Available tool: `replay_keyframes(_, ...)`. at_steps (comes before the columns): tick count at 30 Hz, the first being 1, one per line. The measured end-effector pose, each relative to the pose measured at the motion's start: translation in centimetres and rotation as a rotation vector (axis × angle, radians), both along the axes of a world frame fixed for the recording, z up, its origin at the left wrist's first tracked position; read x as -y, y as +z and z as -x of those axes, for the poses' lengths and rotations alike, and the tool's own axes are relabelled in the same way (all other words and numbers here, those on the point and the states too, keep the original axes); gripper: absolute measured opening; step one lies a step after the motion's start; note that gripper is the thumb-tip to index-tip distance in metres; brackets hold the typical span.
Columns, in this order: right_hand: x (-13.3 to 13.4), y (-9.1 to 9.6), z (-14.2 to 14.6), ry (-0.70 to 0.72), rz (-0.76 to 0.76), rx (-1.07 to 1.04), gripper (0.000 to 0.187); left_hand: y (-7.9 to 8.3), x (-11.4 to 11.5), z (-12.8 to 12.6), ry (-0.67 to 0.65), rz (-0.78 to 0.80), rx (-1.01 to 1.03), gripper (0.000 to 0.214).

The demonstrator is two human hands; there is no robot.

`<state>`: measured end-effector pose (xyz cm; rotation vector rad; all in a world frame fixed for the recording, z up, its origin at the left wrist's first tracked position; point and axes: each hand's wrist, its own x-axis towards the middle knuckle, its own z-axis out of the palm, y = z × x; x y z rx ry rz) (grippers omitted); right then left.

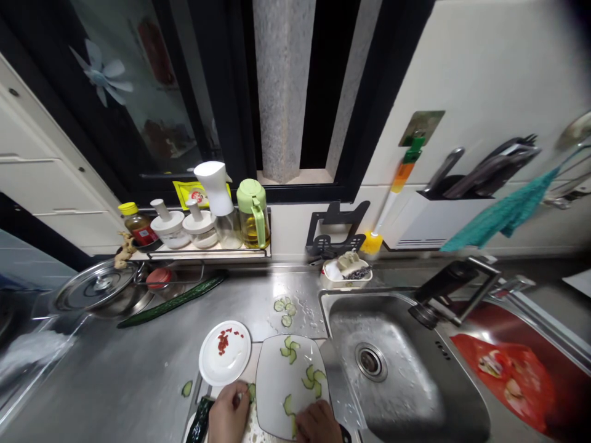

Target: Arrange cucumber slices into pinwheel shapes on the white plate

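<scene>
On the white square plate, cut cucumber slices form small pinwheel shapes. My right hand is over the plate's near right edge, its fingers pinched on a cucumber slice at the surface. Left of the plate, my left hand is curled closed above the cutting board, its fingertips against more cucumber pieces; what lies between them is hidden. A dark green cucumber piece rests beside that hand. Behind it stands a round white plate holding small red bits.
A whole cucumber lies on the steel counter, with loose slices behind the square plate. To the right is a sink with a red bag beyond. A shelf holds seasoning jars and an oil pitcher.
</scene>
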<state>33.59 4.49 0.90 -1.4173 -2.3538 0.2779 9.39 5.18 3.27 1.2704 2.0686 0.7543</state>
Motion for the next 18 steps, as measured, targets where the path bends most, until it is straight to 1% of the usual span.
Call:
replay_keyframes(2, -0.4, 0.8, 0.5, -0.007, 0.086, -0.060, 0.013, 0.6, 0.1, -0.2, 0.016, -0.006, 0.075, 0.027)
replay_keyframes(4, -0.9, 1.6, 1.1, -0.004, 0.180, -0.147, 0.016, 1.5, 0.1, -0.5, -0.001, -0.016, 0.169, 0.036)
replay_keyframes(7, -1.9, 2.4, 2.4, -0.003, 0.301, -0.315, 0.027, 3.1, -0.4, -1.0, -0.111, 0.044, 0.370, 0.045)
replay_keyframes(8, -2.3, 2.7, 2.9, -0.024, 0.343, -0.374, 0.032, 3.6, -0.6, -1.2, -0.149, 0.072, 0.445, 0.046)
replay_keyframes(9, -2.8, 3.0, 3.4, -0.083, 0.390, -0.438, 0.035, 4.0, -0.8, -1.5, -0.181, 0.097, 0.518, 0.045)
replay_keyframes(10, -3.2, 3.4, 3.8, -0.152, 0.454, -0.499, 0.036, 4.4, -1.1, -1.8, -0.202, 0.117, 0.589, 0.044)
replay_keyframes(11, -3.7, 3.9, 4.0, -0.194, 0.530, -0.559, 0.033, 4.6, -1.2, -2.1, -0.209, 0.130, 0.655, 0.043)
replay_keyframes(13, -4.4, 5.2, 4.3, -0.216, 0.697, -0.630, 0.022, 4.8, -1.5, -2.8, -0.198, 0.151, 0.785, 0.040)
replay_keyframes(15, -4.9, 6.7, 4.0, -0.199, 0.804, -0.679, 0.014, 4.6, -1.6, -3.6, -0.169, 0.178, 0.911, 0.041)
replay_keyframes(17, -5.2, 8.1, 3.6, -0.216, 0.816, -0.704, 0.010, 4.4, -1.6, -4.3, -0.106, 0.218, 1.031, 0.045)
replay_keyframes(18, -5.3, 8.7, 3.4, -0.219, 0.811, -0.714, 0.009, 4.3, -1.6, -4.7, -0.046, 0.244, 1.096, 0.047)
